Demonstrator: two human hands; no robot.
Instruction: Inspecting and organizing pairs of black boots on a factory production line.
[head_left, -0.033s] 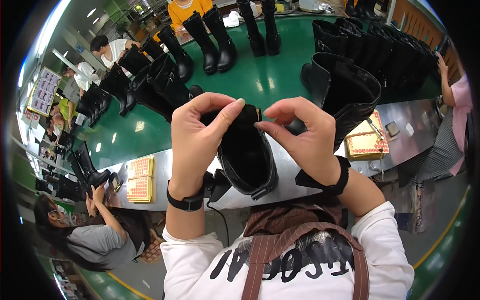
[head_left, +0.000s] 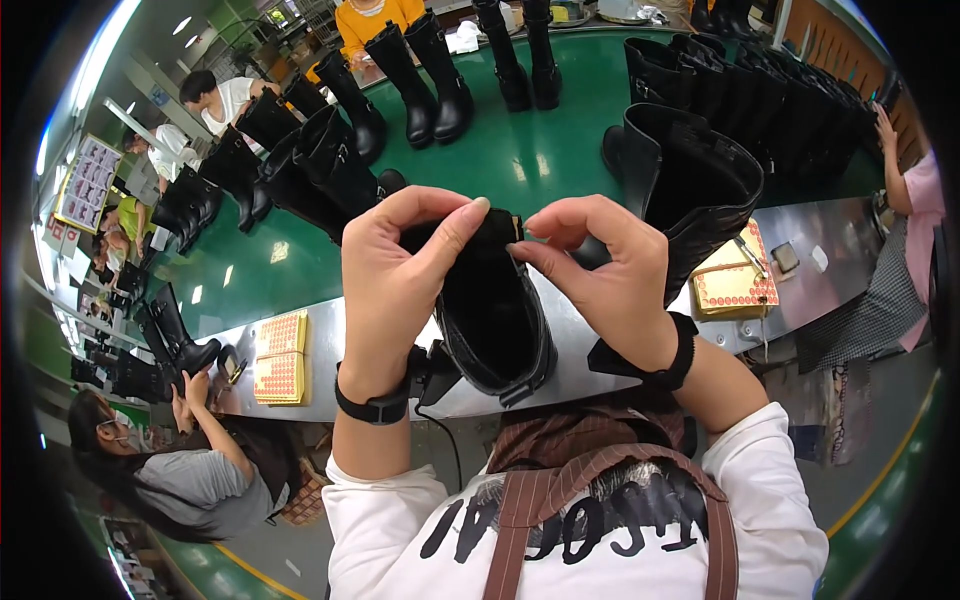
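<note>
A black boot (head_left: 488,325) stands in front of me with its shaft opening facing up toward me. My left hand (head_left: 395,270) has hold of the far rim, thumb on the inside edge and fingers curled behind. Thumb and forefinger of my right hand (head_left: 605,260) come together at the rim just right of that, where a small tan strip shows. Whatever lies between those right fingertips is too small to make out. The lower part of the boot is hidden beneath its shaft.
Beside my right hand stands another black boot (head_left: 705,170). More boots line the green conveyor belt (head_left: 480,165). Stacks of yellow cards (head_left: 282,360) lie on the metal ledge (head_left: 600,330). At left a co-worker (head_left: 200,460) handles a boot; others sit along the line.
The near rim of the boot has shifted very slightly toward me, and my right hand slightly left. My left hand keeps its grip.
</note>
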